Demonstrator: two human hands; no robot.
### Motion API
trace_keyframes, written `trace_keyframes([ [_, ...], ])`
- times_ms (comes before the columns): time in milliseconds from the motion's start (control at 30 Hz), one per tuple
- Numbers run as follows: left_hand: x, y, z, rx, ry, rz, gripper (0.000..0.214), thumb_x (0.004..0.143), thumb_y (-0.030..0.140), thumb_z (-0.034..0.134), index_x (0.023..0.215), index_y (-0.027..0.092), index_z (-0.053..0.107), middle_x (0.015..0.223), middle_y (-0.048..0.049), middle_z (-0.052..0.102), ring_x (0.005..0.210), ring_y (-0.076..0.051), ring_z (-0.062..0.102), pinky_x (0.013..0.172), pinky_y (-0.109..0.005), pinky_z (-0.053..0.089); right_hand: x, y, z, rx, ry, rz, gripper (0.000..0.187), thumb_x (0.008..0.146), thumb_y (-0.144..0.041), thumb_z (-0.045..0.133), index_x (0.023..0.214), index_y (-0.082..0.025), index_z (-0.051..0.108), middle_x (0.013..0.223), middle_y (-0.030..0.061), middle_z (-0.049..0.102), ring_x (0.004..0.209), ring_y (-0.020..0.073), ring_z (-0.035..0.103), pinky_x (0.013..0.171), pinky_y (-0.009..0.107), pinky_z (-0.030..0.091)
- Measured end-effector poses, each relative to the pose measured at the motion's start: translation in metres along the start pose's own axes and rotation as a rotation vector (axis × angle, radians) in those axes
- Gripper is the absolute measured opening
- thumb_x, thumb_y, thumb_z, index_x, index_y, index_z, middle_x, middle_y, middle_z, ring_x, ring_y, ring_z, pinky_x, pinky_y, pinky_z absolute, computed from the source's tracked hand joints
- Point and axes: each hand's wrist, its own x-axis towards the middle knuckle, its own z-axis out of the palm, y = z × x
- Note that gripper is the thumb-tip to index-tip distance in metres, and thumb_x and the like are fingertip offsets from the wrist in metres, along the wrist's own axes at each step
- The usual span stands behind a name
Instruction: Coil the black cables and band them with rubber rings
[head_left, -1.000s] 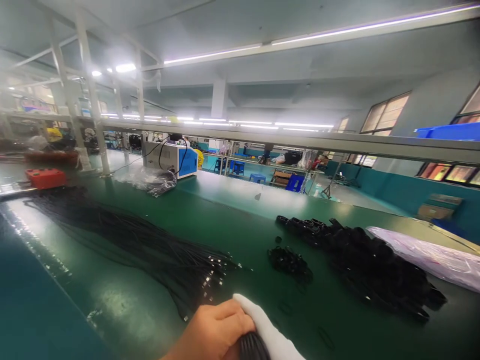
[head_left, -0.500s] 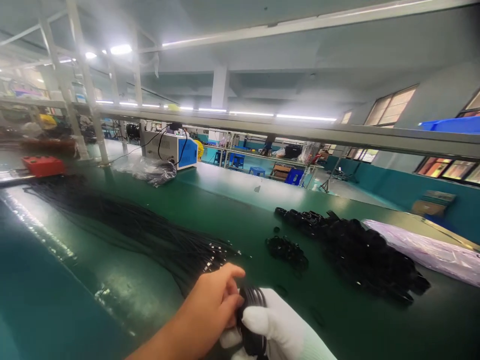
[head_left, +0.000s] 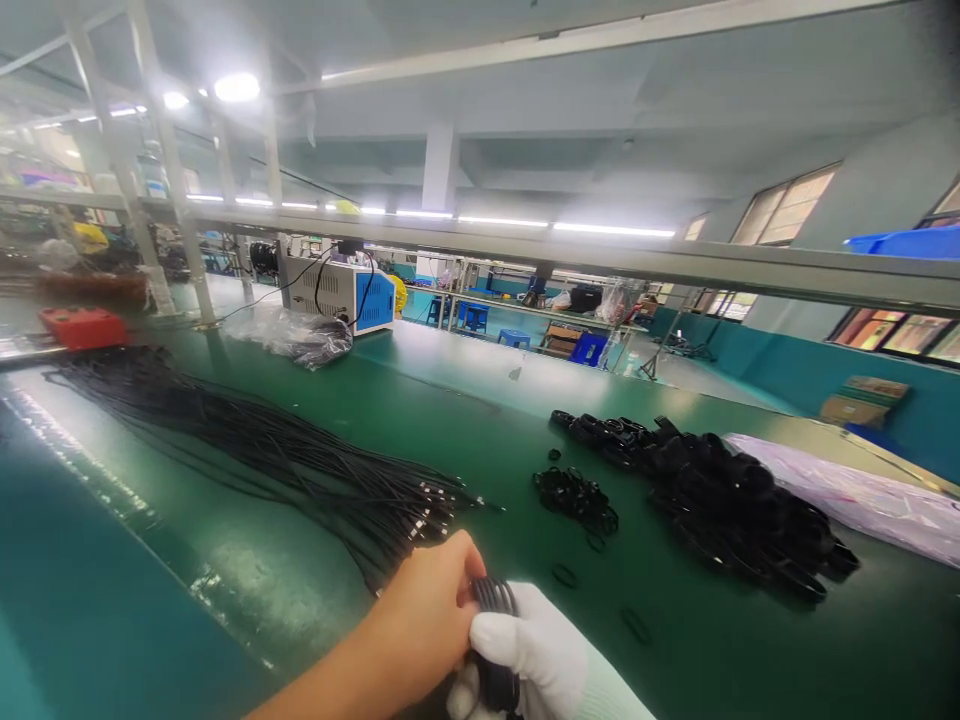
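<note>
My right hand (head_left: 529,645), in a white glove, is closed around a coiled black cable (head_left: 495,595), its thumb across the near side of the loops. My bare left hand (head_left: 431,610) is pressed against the coil's left side with its fingers curled; the fingertips are partly hidden behind the loops. Just beyond my left hand lie the ends of a long bundle of black cables (head_left: 300,450) with small shiny tips. A small pile of black rings (head_left: 576,498) and two loose black rings (head_left: 564,575) are to the right on the green table.
A large heap of coiled black cables (head_left: 720,500) sits at the right, beside a pinkish plastic bag (head_left: 862,490). Across the table stand a grey and blue machine (head_left: 337,290) and a crumpled clear bag (head_left: 300,338). A red box (head_left: 84,327) is at the far left.
The left hand's index finger, stretched out before, has curled down onto the coil. Both hands and the coil have shifted slightly left.
</note>
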Motion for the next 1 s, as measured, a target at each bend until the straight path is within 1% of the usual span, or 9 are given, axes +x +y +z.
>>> trace_keyframes([
  [67, 0.003, 0.004, -0.006, 0.148, -0.005, 0.012, 0.014, 0.065, 0.009, 0.05, 0.073, 0.021, 0.051, 0.056, 0.0065, 0.054, 0.047, -0.011, 0.051, 0.042, -0.018, 0.029, 0.002, 0.001, -0.002, -0.043, -0.004, 0.03, 0.041, 0.068, -0.042, 0.073, 0.088, -0.007, 0.063, 0.063, 0.0069, 0.063, 0.052, 0.0112, 0.059, 0.044, 0.016, 0.047],
  [133, 0.004, 0.008, -0.011, 0.23, -0.003, 0.022, 0.012, 0.064, 0.011, 0.053, 0.072, 0.021, 0.053, 0.057, 0.0054, 0.056, 0.053, -0.012, 0.052, 0.045, -0.02, 0.03, 0.004, 0.003, -0.004, -0.07, 0.012, 0.024, 0.036, 0.065, -0.04, 0.074, 0.077, -0.007, 0.063, 0.057, 0.0041, 0.059, 0.047, 0.0093, 0.055, 0.038, 0.014, 0.043],
  [233, 0.003, 0.005, -0.012, 0.23, 0.06, 0.078, 0.019, 0.065, 0.01, 0.053, 0.08, 0.021, 0.058, 0.064, 0.0049, 0.061, 0.06, -0.013, 0.055, 0.052, -0.021, 0.036, 0.002, 0.006, -0.007, 0.055, 0.074, 0.037, 0.028, 0.069, -0.034, 0.071, 0.077, -0.009, 0.062, 0.065, 0.004, 0.06, 0.052, 0.0111, 0.058, 0.04, 0.016, 0.047],
  [400, -0.005, -0.022, 0.003, 0.38, 0.245, 0.266, 0.028, 0.083, 0.015, 0.045, 0.096, 0.023, 0.068, 0.091, -0.0031, 0.07, 0.083, -0.02, 0.063, 0.075, -0.029, 0.047, -0.002, 0.002, -0.004, 0.168, -0.006, 0.073, 0.027, 0.073, -0.028, 0.07, 0.09, -0.008, 0.062, 0.075, 0.0053, 0.06, 0.067, 0.0144, 0.065, 0.056, 0.022, 0.056],
  [567, -0.007, -0.041, 0.019, 0.503, 0.297, 0.404, 0.038, 0.091, 0.018, 0.032, 0.104, 0.019, 0.068, 0.091, -0.0087, 0.069, 0.085, -0.024, 0.064, 0.077, -0.034, 0.05, 0.0, 0.001, 0.002, 0.067, 0.012, 0.062, 0.028, 0.071, -0.029, 0.07, 0.086, -0.007, 0.063, 0.07, 0.0065, 0.06, 0.064, 0.0129, 0.061, 0.056, 0.022, 0.054],
  [733, 0.002, -0.026, -0.002, 0.252, 0.203, 0.267, 0.027, 0.085, 0.02, 0.047, 0.1, 0.022, 0.069, 0.097, -0.0033, 0.071, 0.088, -0.02, 0.064, 0.08, -0.029, 0.048, -0.003, 0.0, -0.008, 0.162, 0.065, 0.052, 0.025, 0.067, -0.026, 0.071, 0.083, -0.009, 0.062, 0.07, 0.0065, 0.061, 0.059, 0.0138, 0.062, 0.046, 0.018, 0.048],
  [867, 0.024, -0.013, -0.024, 0.143, 0.182, 0.169, 0.021, 0.083, 0.031, 0.05, 0.093, 0.022, 0.067, 0.085, -0.0008, 0.07, 0.077, -0.019, 0.062, 0.07, -0.027, 0.046, -0.022, -0.027, -0.04, 0.257, 0.23, -0.173, 0.038, 0.07, -0.036, 0.073, 0.098, -0.013, 0.062, 0.079, 0.0076, 0.067, 0.081, 0.0263, 0.068, 0.061, 0.033, 0.056],
  [933, 0.038, -0.008, -0.018, 0.18, 0.093, 0.205, 0.019, 0.081, 0.027, 0.049, 0.085, 0.021, 0.066, 0.079, -0.0014, 0.068, 0.076, -0.02, 0.061, 0.068, -0.028, 0.043, -0.034, -0.041, -0.056, 0.286, 0.275, -0.233, 0.039, 0.074, -0.039, 0.072, 0.102, -0.014, 0.062, 0.085, 0.0091, 0.068, 0.092, 0.029, 0.067, 0.066, 0.034, 0.055],
  [1000, 0.05, -0.004, 0.003, 0.203, -0.025, 0.26, 0.013, 0.075, 0.022, 0.052, 0.076, 0.021, 0.065, 0.077, -0.0018, 0.068, 0.077, -0.021, 0.06, 0.069, -0.028, 0.041, -0.041, -0.047, -0.066, 0.303, 0.254, -0.232, 0.04, 0.074, -0.039, 0.072, 0.103, -0.014, 0.062, 0.089, 0.01, 0.069, 0.093, 0.0296, 0.067, 0.065, 0.033, 0.055],
])
